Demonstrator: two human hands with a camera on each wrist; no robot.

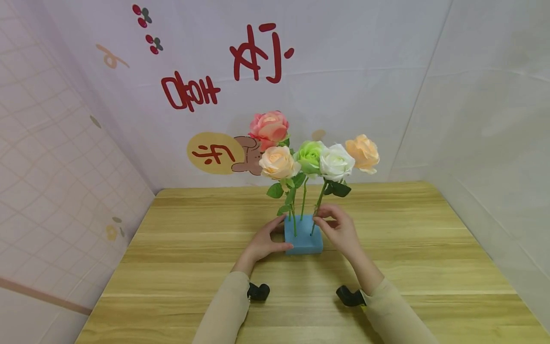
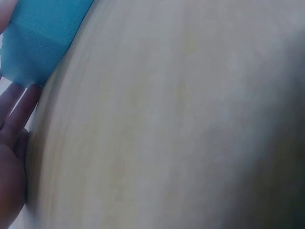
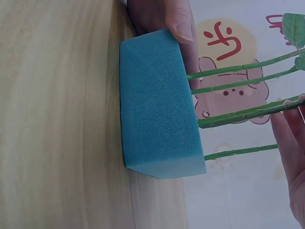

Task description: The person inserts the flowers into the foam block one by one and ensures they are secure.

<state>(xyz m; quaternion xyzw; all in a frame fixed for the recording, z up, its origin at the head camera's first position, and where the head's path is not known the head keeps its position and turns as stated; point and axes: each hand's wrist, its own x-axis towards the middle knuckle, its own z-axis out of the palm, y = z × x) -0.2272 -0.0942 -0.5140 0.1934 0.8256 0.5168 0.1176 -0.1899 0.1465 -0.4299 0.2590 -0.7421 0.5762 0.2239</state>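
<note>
A light-blue foam block [image 1: 303, 244] sits on the table with several artificial roses standing in it. My left hand [image 1: 264, 242] holds the block's left side, thumb at the front and fingers toward the back. Between thumb and fingertips, my right hand [image 1: 339, 229] pinches the green stem of the white rose [image 1: 337, 162], whose lower end meets the block's top at the front right. Left of it stand a green rose [image 1: 310, 156], a peach rose [image 1: 278, 162] and a pink rose [image 1: 269, 126]. Another peach rose [image 1: 363, 153] is at the right; its stem is hard to trace.
The block rests on a wood-grain table [image 1: 193, 248]. A white printed cloth [image 1: 343, 57] with red characters hangs behind, and more cloth covers both sides. Black wrist mounts [image 1: 350, 296] show near both sleeves.
</note>
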